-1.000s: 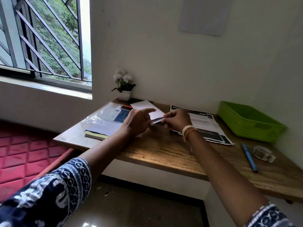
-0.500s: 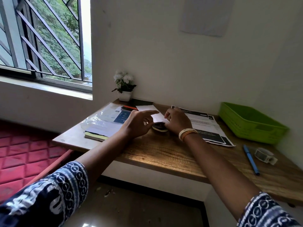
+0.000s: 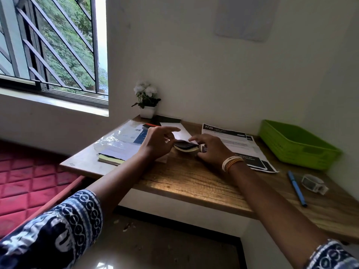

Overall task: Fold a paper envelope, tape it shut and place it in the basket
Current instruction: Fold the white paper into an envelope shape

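Observation:
A small dark piece of folded paper (image 3: 184, 146) with a cream underside lies arched on the wooden desk (image 3: 184, 183), between my hands. My right hand (image 3: 212, 151) pinches its right end with curled fingers. The thumb of my left hand (image 3: 158, 142) touches its left end, and the index finger stretches out above it. Just behind my hands lies a white envelope sheet (image 3: 175, 129), partly hidden by them. The green basket (image 3: 297, 146) stands at the back right. A tape dispenser (image 3: 313, 183) sits near the desk's right end.
A blue pen (image 3: 297, 189) lies left of the tape dispenser. Printed black-and-white sheets (image 3: 236, 141) lie beneath my right wrist. Papers in a plastic sleeve (image 3: 122, 140) rest on a notebook (image 3: 110, 160) at the left. A small potted plant (image 3: 147, 101) stands by the wall.
My hands lowered the small piece from above the desk onto it. It now shows its dark side, arched between my fingers. My left index finger has lifted and straightened.

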Tool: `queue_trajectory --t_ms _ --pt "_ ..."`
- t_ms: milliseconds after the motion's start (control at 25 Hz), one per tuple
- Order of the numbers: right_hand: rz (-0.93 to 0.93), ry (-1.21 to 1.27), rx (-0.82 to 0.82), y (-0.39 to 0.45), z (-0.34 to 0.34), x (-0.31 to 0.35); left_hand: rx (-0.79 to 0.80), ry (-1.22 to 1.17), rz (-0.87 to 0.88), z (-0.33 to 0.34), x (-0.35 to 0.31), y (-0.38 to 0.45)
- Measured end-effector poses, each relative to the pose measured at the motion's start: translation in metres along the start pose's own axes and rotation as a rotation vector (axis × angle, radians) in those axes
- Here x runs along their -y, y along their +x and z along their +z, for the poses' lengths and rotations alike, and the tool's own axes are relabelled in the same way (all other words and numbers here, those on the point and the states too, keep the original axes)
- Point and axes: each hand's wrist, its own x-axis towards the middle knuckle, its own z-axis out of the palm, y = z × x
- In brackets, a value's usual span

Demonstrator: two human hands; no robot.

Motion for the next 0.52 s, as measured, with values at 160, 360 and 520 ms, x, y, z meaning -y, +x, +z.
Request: queue_trajectory --t_ms 160,360,520 --pt "-0.063 -0.060 -0.140 -0.0032 0.0048 0.0040 0.154 0.029 -0.074 -0.0004 0.0022 -0.0015" --pt "-0.029 -0.045 -0.047 -0.0061 0.0045 -0.0005 0.451 0.184 -0.141 0.0014 -0.0016 -0.0004" --pt "0.012 -0.045 -0.050 -0.0023 0.0101 -0.0052 0.492 0.206 -0.144 0.0008 -0.0071 -0.0005"
